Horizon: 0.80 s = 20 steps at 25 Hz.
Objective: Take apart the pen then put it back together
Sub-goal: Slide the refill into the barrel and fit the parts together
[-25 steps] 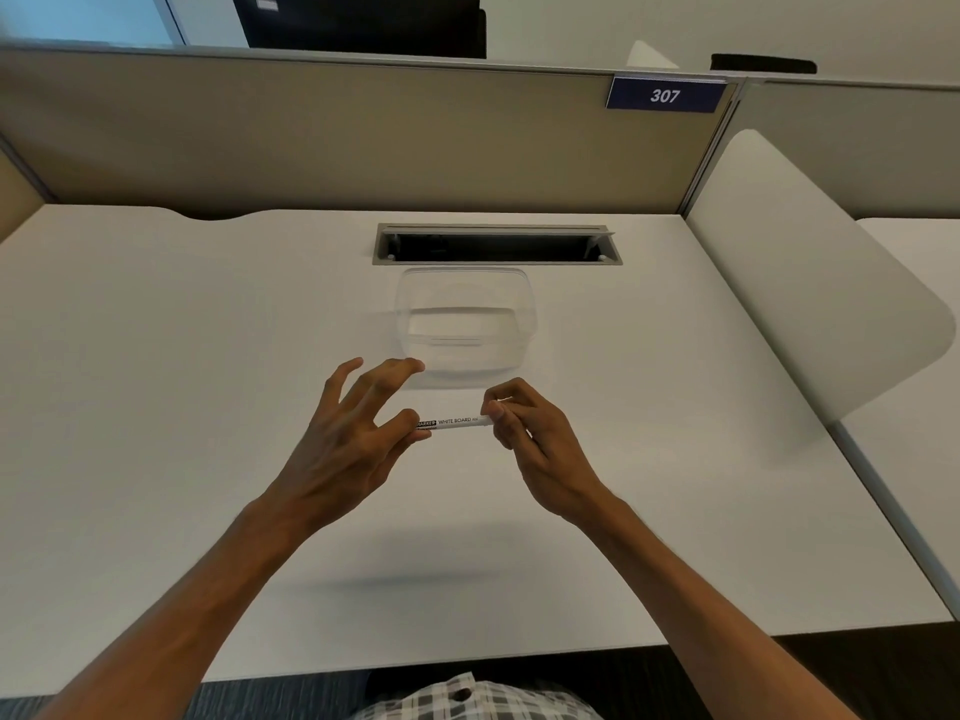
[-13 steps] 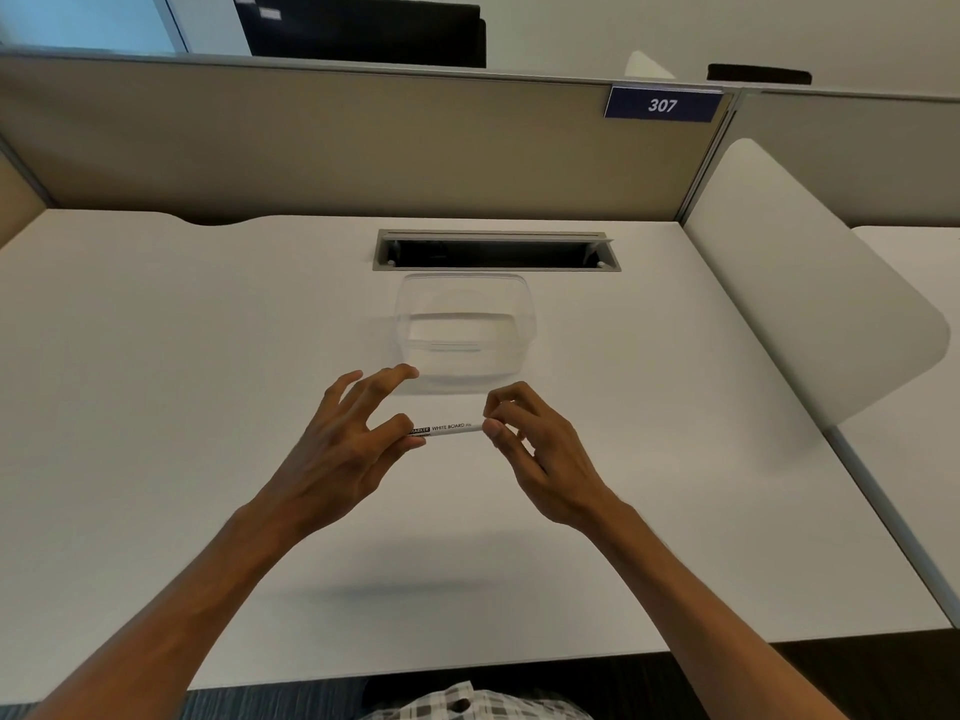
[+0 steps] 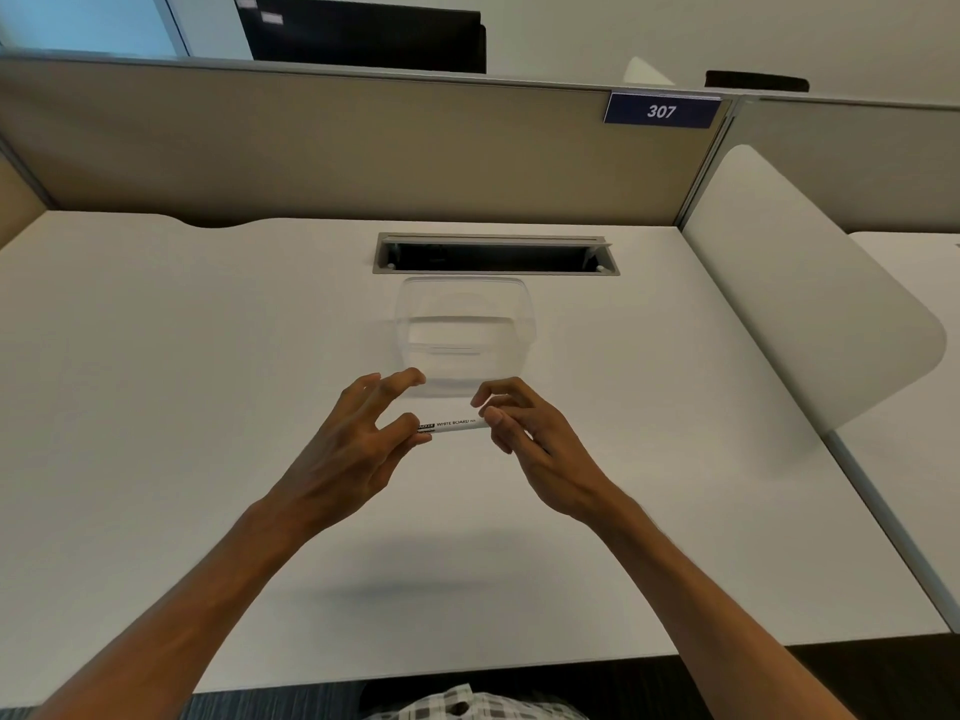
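A whiteboard marker (image 3: 453,426) is held level above the white bench (image 3: 156,407), just in front of a clear plastic container (image 3: 464,330) that sits near the cable slot (image 3: 496,253). The left hand (image 3: 353,449) pinches the marker's left end between thumb and forefinger, its other fingers (image 3: 400,379) spread and lifted clear. The right hand (image 3: 535,439) pinches the right end with its fingertips, the rest curled loosely. Both ends are covered, so I cannot tell which holds the cap or whether it has come off. The step in hand looks like pulling the cap off. To do it well, grip the barrel firmly with 1 hand and draw the cap straight along the marker's axis with the other, perhaps with a slight twist, keeping the pull short so the 2 parts do not fly apart.
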Tool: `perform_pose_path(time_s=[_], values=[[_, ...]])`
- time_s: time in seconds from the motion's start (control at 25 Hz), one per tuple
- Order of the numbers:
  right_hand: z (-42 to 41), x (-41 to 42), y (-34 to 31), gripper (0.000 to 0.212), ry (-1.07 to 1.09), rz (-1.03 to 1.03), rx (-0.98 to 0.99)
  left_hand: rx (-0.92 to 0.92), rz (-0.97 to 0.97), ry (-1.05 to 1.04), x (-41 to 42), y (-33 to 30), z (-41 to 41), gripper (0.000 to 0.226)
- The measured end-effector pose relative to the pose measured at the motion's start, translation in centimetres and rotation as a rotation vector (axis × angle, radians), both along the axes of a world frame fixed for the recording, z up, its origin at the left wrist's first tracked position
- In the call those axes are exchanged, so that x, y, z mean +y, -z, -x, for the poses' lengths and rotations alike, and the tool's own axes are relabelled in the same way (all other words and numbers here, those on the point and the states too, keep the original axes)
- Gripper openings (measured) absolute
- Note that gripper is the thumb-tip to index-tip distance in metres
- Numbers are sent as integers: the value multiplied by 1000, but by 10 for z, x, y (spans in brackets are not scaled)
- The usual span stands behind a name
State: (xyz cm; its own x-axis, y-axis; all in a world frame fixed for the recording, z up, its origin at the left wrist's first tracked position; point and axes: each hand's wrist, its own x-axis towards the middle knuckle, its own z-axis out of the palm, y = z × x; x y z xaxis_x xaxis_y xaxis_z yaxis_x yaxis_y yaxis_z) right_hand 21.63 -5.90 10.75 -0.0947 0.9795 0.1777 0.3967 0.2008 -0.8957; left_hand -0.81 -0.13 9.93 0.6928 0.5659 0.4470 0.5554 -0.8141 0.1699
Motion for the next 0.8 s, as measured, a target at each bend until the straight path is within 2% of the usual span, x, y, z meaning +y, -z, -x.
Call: perform_pose_path(time_s=[0.12, 0.28, 0.52, 0.8], values=[[-1, 1, 3, 43, 18, 17, -14, 3, -29, 8, 0, -1, -3, 28], [3, 1, 5, 42, 80, -40, -45, 2, 59, -15, 0, 1, -3, 29], [12, 0, 9, 18, 174, -82, 71, -53, 140, -43, -3, 3, -5, 34], [19, 3, 12, 18, 306, 24, 358, -82, 176, -48, -6, 6, -12, 33]])
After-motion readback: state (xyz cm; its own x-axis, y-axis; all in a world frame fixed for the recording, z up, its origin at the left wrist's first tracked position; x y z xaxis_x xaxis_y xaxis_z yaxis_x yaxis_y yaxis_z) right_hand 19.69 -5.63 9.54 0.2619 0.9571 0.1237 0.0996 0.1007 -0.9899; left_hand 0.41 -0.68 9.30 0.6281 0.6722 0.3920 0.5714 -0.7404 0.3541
